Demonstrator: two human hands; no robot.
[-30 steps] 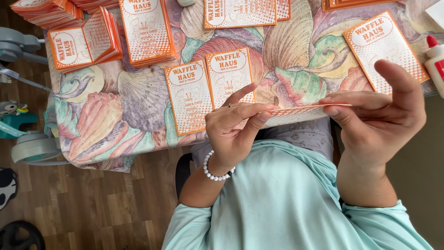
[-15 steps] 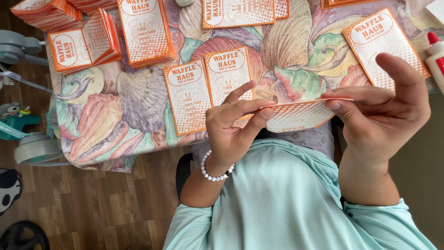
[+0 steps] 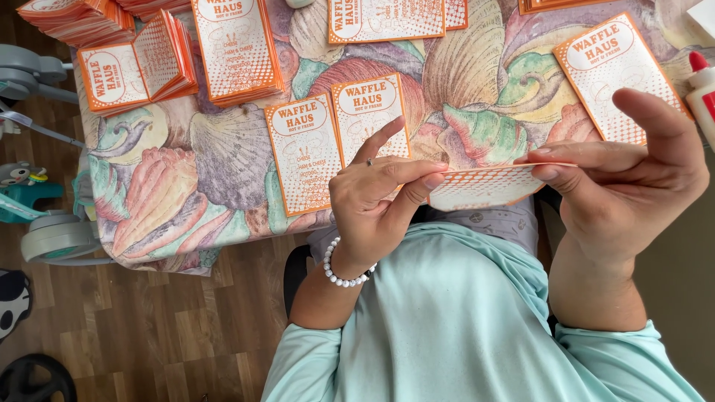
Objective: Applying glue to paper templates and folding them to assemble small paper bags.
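Both hands, left hand [image 3: 372, 201] and right hand [image 3: 625, 179], pinching edge-on orange card [image 3: 480, 186], its face hidden

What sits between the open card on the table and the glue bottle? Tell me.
In the head view, a single orange-and-white card lies on the shell-patterned cloth between the open card and glue bottle.

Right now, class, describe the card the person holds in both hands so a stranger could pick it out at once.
Start at the table with the seashell-patterned cloth, strewn with orange and white printed cards. Come to its near edge, where the left hand and right hand meet above the lap. The card pinched between them is the only one lifted off the cloth, seen nearly edge-on, showing orange dots instead of lying flat.
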